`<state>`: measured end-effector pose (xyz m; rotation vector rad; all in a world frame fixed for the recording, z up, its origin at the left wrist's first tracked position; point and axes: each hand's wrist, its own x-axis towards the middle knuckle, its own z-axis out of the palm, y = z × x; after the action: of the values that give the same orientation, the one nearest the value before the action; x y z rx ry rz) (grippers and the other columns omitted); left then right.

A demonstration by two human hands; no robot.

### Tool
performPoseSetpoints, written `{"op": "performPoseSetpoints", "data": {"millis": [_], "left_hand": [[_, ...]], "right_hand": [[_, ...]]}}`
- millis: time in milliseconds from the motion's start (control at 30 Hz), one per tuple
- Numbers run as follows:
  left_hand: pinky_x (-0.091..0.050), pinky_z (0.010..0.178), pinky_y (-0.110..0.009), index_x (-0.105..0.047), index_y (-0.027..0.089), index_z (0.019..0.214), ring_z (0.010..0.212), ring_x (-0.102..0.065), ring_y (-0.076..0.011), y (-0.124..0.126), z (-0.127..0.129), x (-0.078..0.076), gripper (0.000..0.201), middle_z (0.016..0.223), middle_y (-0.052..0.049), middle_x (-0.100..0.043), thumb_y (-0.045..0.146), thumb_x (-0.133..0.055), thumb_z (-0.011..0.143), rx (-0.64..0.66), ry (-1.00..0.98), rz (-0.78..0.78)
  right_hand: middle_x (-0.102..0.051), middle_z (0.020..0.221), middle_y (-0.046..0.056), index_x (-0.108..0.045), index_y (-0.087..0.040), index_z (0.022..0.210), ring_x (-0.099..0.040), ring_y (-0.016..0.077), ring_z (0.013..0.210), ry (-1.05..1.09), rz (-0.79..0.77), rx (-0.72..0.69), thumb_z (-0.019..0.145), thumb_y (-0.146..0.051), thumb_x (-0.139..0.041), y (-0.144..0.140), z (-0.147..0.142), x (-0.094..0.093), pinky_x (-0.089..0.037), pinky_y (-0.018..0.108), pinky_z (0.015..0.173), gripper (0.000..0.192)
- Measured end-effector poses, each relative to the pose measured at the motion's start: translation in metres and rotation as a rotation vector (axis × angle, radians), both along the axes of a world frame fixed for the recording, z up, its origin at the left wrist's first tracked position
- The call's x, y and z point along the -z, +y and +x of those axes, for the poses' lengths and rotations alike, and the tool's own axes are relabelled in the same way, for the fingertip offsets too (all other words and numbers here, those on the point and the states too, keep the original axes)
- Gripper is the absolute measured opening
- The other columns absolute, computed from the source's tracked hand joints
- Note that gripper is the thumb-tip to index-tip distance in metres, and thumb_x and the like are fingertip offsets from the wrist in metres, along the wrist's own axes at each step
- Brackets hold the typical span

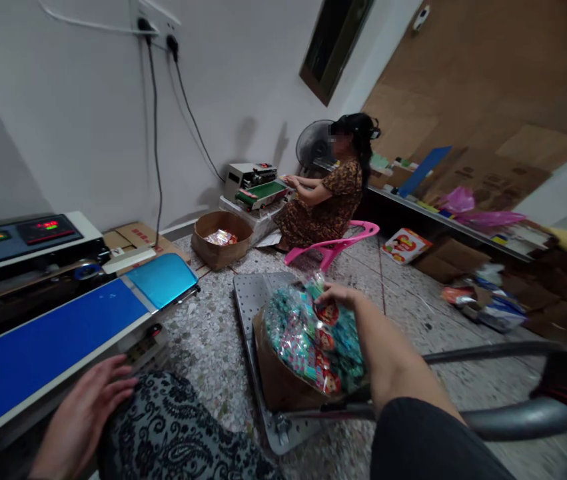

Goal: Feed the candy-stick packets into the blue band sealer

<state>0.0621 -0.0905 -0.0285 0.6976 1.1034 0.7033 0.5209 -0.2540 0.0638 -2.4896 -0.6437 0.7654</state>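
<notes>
A clear plastic packet [315, 288] was pinched in the right hand [339, 295] atop a cardboard box [283, 388], seemingly set on the platform trolley [244, 313] for easy reach, while the left hand [80, 410] was held, fingers slightly apart, beside the knee [163, 413].

On the speckled floor [208, 343], a grey trolley [249, 287] carries a cardboard box [283, 385] of packets [308, 343]

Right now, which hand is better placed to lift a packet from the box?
Probably the right hand: it's at the packets in the cardboard box. The left hand is away, near the blue belt.
</notes>
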Motion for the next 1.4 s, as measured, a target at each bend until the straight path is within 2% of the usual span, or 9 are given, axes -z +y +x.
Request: {"op": "performPoseSetpoints", "data": {"millis": [133, 267, 400, 500, 633, 700, 1033, 1200, 1400], "left_hand": [[-0.046, 0.078, -0.032, -0.059, 0.016, 0.089, 0.084, -0.06, -0.0219, -0.002, 0.031, -0.027, 0.047, 0.082, -0.007, -0.065, 0.044, -0.071, 0.054, 0.097, 0.008, 0.272], [-0.041, 0.086, -0.033, -0.053, 0.02, 0.106, 0.112, -0.047, -0.0255, 0.018, 0.05, -0.038, 0.061, 0.114, -0.014, -0.056, 0.035, -0.076, 0.052, 0.024, -0.209, 0.427], [-0.043, 0.083, -0.035, -0.053, 0.021, 0.105, 0.101, -0.054, -0.0255, 0.048, 0.039, -0.043, 0.056, 0.111, -0.01, -0.058, 0.03, -0.075, 0.054, -0.174, -0.319, 0.446], [-0.044, 0.08, -0.035, -0.058, 0.015, 0.092, 0.085, -0.06, -0.0234, 0.065, 0.015, -0.046, 0.046, 0.091, -0.008, -0.066, 0.021, -0.076, 0.05, -0.347, -0.24, 0.375], [-0.047, 0.074, -0.033, -0.06, 0.014, 0.089, 0.078, -0.062, -0.0208, 0.078, -0.02, -0.041, 0.038, 0.087, -0.008, -0.067, 0.02, -0.073, 0.055, -0.367, -0.339, 0.311], [-0.048, 0.068, -0.03, -0.061, 0.013, 0.088, 0.073, -0.063, -0.0191, 0.082, -0.032, -0.035, 0.034, 0.085, -0.007, -0.067, 0.02, -0.072, 0.056, -0.337, -0.332, 0.298], [-0.049, 0.054, -0.026, -0.063, 0.013, 0.089, 0.07, -0.063, -0.0199, 0.091, -0.049, -0.028, 0.037, 0.084, -0.007, -0.069, 0.023, -0.072, 0.055, -0.376, -0.114, 0.266], [-0.045, 0.043, -0.021, -0.062, 0.014, 0.091, 0.065, -0.063, -0.0181, 0.092, -0.066, -0.027, 0.04, 0.083, -0.007, -0.069, 0.026, -0.073, 0.054, -0.397, -0.028, 0.236], [-0.044, 0.04, -0.019, -0.061, 0.014, 0.09, 0.064, -0.063, -0.0173, 0.092, -0.079, -0.028, 0.039, 0.082, -0.005, -0.068, 0.025, -0.073, 0.054, -0.395, -0.016, 0.216]], "right_hand": [[-0.06, 0.068, 0.0, -0.054, -0.015, 0.079, -0.056, 0.0156, 0.063, 0.177, 0.275, -0.367, 0.052, -0.021, -0.068, 0.097, -0.06, -0.022, -0.046, 0.025, 0.06, 0.032], [-0.061, 0.086, 0.001, -0.054, -0.015, 0.095, -0.055, 0.0181, 0.078, 0.257, 0.566, -0.718, 0.05, -0.022, -0.07, 0.179, -0.185, -0.019, -0.044, 0.027, 0.071, 0.048], [-0.061, 0.08, 0.0, -0.055, -0.019, 0.096, -0.055, 0.0183, 0.073, 0.258, 0.652, -0.785, 0.052, -0.017, -0.067, 0.213, -0.298, 0.01, -0.044, 0.028, 0.067, 0.046], [-0.061, 0.084, -0.001, -0.052, -0.021, 0.101, -0.056, 0.0187, 0.077, 0.451, 0.682, -0.809, 0.052, -0.014, -0.067, 0.224, -0.338, 0.029, -0.044, 0.028, 0.068, 0.052], [-0.062, 0.095, 0.001, -0.057, -0.023, 0.1, -0.055, 0.02, 0.093, 0.965, 0.671, -0.845, 0.061, -0.027, -0.068, 0.237, -0.351, 0.04, -0.043, 0.03, 0.08, 0.041], [-0.063, 0.09, 0.002, -0.061, -0.021, 0.091, -0.056, 0.0202, 0.09, 1.051, 0.661, -0.774, 0.062, -0.031, -0.068, 0.244, -0.352, 0.044, -0.043, 0.03, 0.079, 0.031], [-0.065, 0.086, 0.002, -0.055, -0.022, 0.091, -0.061, 0.0199, 0.076, 1.038, 0.807, -0.461, 0.061, -0.037, -0.067, 0.262, -0.368, 0.082, -0.048, 0.03, 0.068, 0.035], [-0.062, 0.064, 0.0, -0.052, -0.02, 0.079, -0.056, 0.0145, 0.052, 0.86, 0.737, -0.313, 0.054, -0.033, -0.07, 0.281, -0.336, 0.095, -0.045, 0.026, 0.051, 0.033], [-0.059, 0.058, -0.001, -0.056, -0.017, 0.07, -0.053, 0.0121, 0.048, 0.752, 0.648, -0.243, 0.051, -0.027, -0.068, 0.3, -0.308, 0.101, -0.042, 0.023, 0.046, 0.025]]}}
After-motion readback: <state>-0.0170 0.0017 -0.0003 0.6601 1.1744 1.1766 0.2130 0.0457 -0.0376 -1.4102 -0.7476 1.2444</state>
